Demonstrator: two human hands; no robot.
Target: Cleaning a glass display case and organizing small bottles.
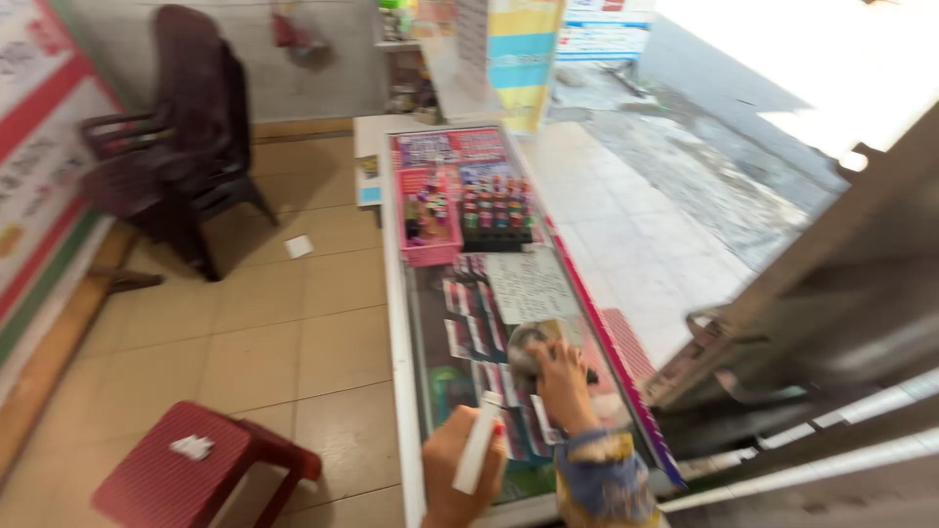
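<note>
Left hand (460, 469) grips a slim white stick-shaped object (477, 445) above the near edge of the glass-topped desk (401, 323). Right hand (562, 381) presses a crumpled grey cloth (533, 342) flat on the glass, near a pink tray (428, 220).

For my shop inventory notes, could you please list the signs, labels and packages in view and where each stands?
Wall banner: far left, white with red and green stripes.
Hanging poster: top centre, blue, yellow and white bands.
Paper sheet: on glass counter, white, rectangular.
Pink basket: counter's far end, holding small packets.
</note>
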